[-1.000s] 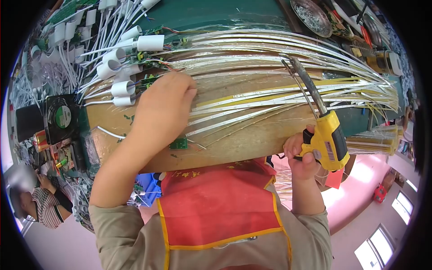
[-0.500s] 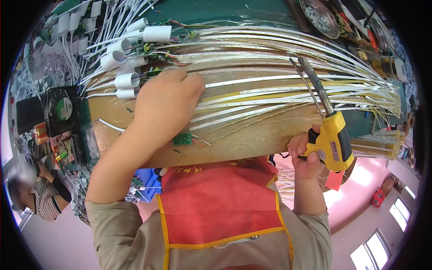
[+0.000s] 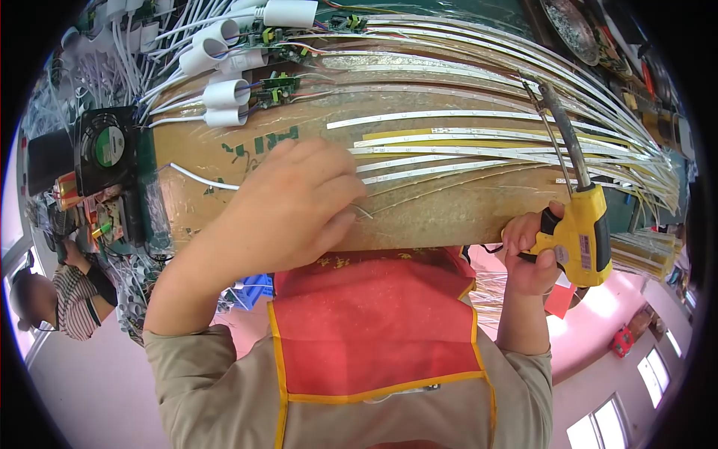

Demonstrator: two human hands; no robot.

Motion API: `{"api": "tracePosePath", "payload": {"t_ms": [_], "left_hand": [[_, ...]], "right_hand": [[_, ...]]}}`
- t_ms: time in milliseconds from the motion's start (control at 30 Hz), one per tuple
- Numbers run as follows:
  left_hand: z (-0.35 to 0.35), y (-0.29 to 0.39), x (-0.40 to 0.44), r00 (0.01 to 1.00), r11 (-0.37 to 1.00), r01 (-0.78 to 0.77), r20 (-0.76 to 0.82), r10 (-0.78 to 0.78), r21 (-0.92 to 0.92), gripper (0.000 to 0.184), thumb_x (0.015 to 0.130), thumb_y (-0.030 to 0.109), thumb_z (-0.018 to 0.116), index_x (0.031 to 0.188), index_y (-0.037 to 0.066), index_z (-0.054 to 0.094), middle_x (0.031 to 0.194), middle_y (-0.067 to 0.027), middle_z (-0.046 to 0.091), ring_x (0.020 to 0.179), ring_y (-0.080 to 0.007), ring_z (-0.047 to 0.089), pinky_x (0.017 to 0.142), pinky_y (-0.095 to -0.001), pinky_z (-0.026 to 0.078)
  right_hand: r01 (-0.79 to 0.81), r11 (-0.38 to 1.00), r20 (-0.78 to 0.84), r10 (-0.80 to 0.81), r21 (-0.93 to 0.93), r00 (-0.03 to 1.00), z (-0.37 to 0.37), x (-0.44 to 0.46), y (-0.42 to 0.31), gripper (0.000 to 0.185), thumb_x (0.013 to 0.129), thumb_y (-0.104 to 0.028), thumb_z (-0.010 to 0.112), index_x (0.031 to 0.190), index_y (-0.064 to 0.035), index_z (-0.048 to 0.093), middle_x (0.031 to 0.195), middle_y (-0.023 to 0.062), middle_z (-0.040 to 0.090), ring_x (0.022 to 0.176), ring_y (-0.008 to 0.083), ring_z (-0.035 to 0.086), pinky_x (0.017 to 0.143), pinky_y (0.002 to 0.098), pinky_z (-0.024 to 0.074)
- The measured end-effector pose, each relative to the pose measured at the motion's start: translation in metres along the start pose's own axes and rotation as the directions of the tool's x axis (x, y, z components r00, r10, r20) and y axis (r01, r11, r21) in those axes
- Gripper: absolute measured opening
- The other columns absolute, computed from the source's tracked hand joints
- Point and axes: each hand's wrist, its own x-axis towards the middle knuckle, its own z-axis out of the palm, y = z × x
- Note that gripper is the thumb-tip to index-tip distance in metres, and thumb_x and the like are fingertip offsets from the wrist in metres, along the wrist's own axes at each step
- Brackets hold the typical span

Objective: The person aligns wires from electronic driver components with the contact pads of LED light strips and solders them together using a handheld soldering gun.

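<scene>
My left hand (image 3: 303,202) is over the front of the brown work board (image 3: 449,217), its fingers curled down and pressed together. Whatever lies under these fingers is hidden; thin wire ends (image 3: 364,213) show beside them. From the left, a white cord (image 3: 202,179) runs up to the hand. My right hand (image 3: 531,251) grips a yellow and black soldering gun (image 3: 583,239), its long dark tip and thin feed tube pointing up and away over the strips. White LED strips (image 3: 419,116) fan out across the board to the right of my left hand.
White lamp sockets (image 3: 226,93) with green circuit boards (image 3: 278,88) sit at the back left. A black fan (image 3: 107,146) stands at the left edge. At the back right is a round metal dish (image 3: 572,30). Another person (image 3: 75,299) sits at far left.
My left hand has come back from the sockets toward the board's front edge, covering where a small green circuit board lay. The soldering gun stays in my right hand. The view has shifted.
</scene>
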Motion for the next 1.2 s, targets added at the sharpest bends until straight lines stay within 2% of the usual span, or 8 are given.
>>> {"api": "tracePosePath", "payload": {"t_ms": [100, 300, 400, 700, 767, 1000, 1200], "left_hand": [[0.000, 0.001, -0.002, 1.000, 1.000, -0.011, -0.003, 0.011, -0.011, 0.034, 0.070, 0.008, 0.075, 0.103, 0.009, 0.066, 0.104, -0.0086, 0.060, 0.099, -0.0319, 0.058, 0.085, -0.0420, 0.046], [0.005, 0.001, -0.008, 1.000, 0.991, -0.024, 0.023, 0.021, 0.135, 0.027, 0.072, 0.004, 0.073, 0.097, 0.010, 0.066, 0.103, -0.0062, 0.061, 0.097, -0.0296, 0.059, 0.083, -0.0407, 0.046], [0.012, -0.002, -0.010, 0.995, 0.994, -0.029, -0.095, 0.038, 0.101, 0.024, 0.073, 0.004, 0.072, 0.095, 0.010, 0.066, 0.101, -0.0062, 0.062, 0.094, -0.0299, 0.060, 0.081, -0.0411, 0.046], [0.014, -0.006, -0.018, 0.973, 0.999, 0.039, -0.229, -0.030, 0.034, 0.023, 0.074, 0.003, 0.076, 0.094, 0.006, 0.065, 0.102, -0.0102, 0.067, 0.090, -0.0318, 0.066, 0.078, -0.0397, 0.054], [0.012, -0.005, -0.020, 0.967, 0.997, 0.062, -0.252, -0.047, 0.054, 0.021, 0.075, 0.003, 0.076, 0.094, 0.005, 0.066, 0.101, -0.0105, 0.067, 0.089, -0.0318, 0.066, 0.077, -0.0396, 0.054], [0.004, -0.006, -0.021, 0.952, 0.985, 0.133, -0.289, -0.096, 0.111, 0.019, 0.077, 0.003, 0.075, 0.095, 0.005, 0.069, 0.099, -0.0107, 0.066, 0.088, -0.0319, 0.065, 0.077, -0.0398, 0.054], [0.002, -0.016, -0.015, 0.898, 0.959, 0.238, -0.412, -0.157, 0.152, 0.014, 0.080, 0.004, 0.073, 0.094, 0.005, 0.072, 0.098, -0.0100, 0.064, 0.089, -0.0313, 0.064, 0.077, -0.0393, 0.052]], "right_hand": [[0.012, 1.000, 0.002, -0.012, -0.004, 1.000, 0.002, 0.001, 0.000, 0.073, 0.088, -0.046, 0.073, 0.140, -0.0047, 0.043, 0.073, 0.0012, 0.050, 0.057, 0.0137, 0.047, 0.055, 0.0297, 0.0412], [-0.008, 1.000, -0.018, 0.008, 0.029, 1.000, 0.002, -0.001, 0.000, 0.080, 0.086, -0.046, 0.077, 0.142, -0.0018, 0.040, 0.073, 0.0021, 0.049, 0.061, 0.0142, 0.047, 0.053, 0.0300, 0.0406], [-0.016, 0.999, -0.014, 0.016, 0.037, 1.000, 0.001, 0.000, 0.000, 0.080, 0.086, -0.046, 0.077, 0.143, -0.0021, 0.040, 0.073, 0.0020, 0.049, 0.062, 0.0141, 0.047, 0.054, 0.0300, 0.0409], [-0.018, 1.000, -0.024, 0.019, 0.026, 1.000, 0.003, -0.001, 0.000, 0.079, 0.086, -0.046, 0.077, 0.142, -0.0033, 0.041, 0.073, 0.0020, 0.049, 0.060, 0.0143, 0.047, 0.055, 0.0300, 0.0410], [0.008, 1.000, -0.001, -0.008, 0.017, 1.000, 0.001, 0.000, 0.002, 0.072, 0.088, -0.044, 0.073, 0.140, -0.0037, 0.044, 0.073, 0.0018, 0.049, 0.057, 0.0140, 0.046, 0.055, 0.0298, 0.0407], [0.024, 1.000, -0.007, -0.024, 0.012, 1.000, 0.003, 0.001, 0.002, 0.072, 0.088, -0.044, 0.073, 0.139, -0.0032, 0.044, 0.072, 0.0015, 0.049, 0.057, 0.0137, 0.046, 0.054, 0.0296, 0.0407], [0.020, 1.000, -0.017, -0.020, -0.001, 1.000, 0.004, 0.000, 0.002, 0.072, 0.088, -0.045, 0.073, 0.139, -0.0029, 0.044, 0.072, 0.0014, 0.049, 0.056, 0.0135, 0.046, 0.053, 0.0292, 0.0409]]}}
